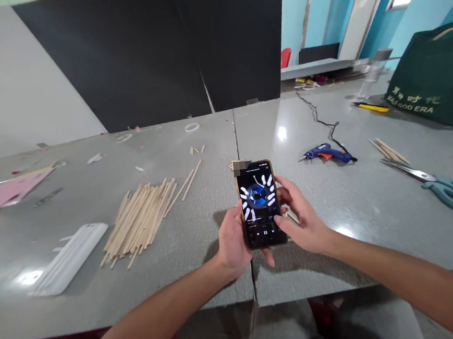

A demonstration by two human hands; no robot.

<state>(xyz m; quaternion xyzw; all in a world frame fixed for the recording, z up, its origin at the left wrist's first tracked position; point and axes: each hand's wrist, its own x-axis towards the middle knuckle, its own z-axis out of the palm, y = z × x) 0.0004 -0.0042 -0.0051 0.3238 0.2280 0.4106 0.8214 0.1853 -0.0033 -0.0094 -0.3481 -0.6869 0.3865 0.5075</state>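
Note:
A smartphone (259, 203) with a lit screen showing a music player is held upright over the grey table's (203, 276) front edge. My left hand (232, 242) grips it from below and the left side. My right hand (303, 218) rests against its right edge, thumb touching the lower part of the screen. A pile of thin wooden sticks (142, 218) lies left of the phone on the table.
A white plastic case (71, 257) lies at the front left, pink paper (6, 191) at far left. A blue glue gun (327, 152) with black cord, more sticks (389, 150), teal scissors (448, 191) and a green bag (431, 75) are on the right.

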